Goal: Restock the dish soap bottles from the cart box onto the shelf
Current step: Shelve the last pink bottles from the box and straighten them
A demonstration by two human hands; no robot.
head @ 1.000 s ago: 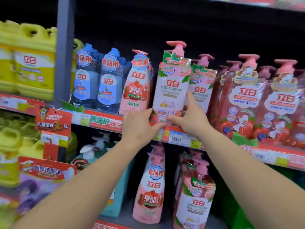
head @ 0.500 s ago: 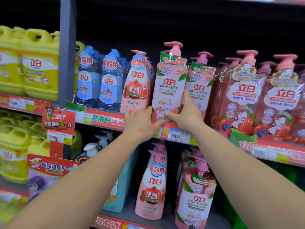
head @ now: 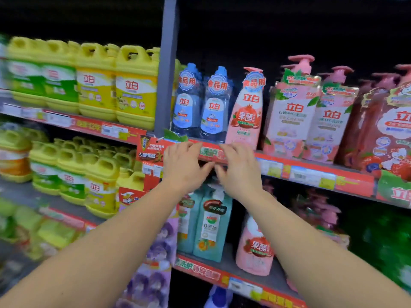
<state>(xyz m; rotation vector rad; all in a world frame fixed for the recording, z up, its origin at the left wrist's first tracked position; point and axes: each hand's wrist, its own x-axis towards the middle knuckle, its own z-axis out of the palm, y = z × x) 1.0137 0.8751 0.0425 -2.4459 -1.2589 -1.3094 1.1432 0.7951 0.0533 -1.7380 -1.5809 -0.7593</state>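
Having let go of the pump bottle [head: 291, 112], both hands [head: 185, 166] [head: 239, 172] now hover empty, grip loosely open, before the shelf edge [head: 311, 172].

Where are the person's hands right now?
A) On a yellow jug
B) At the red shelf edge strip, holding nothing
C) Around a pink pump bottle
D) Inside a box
B: the left hand and right hand sit empty at the red strip, below the bottles.

Bright even light on the product fronts, black unlit shelf recesses above, heavy motion blur on the yellow jugs [head: 29, 74] at left and lower corners, wide-angle bending at edges, saturated colours
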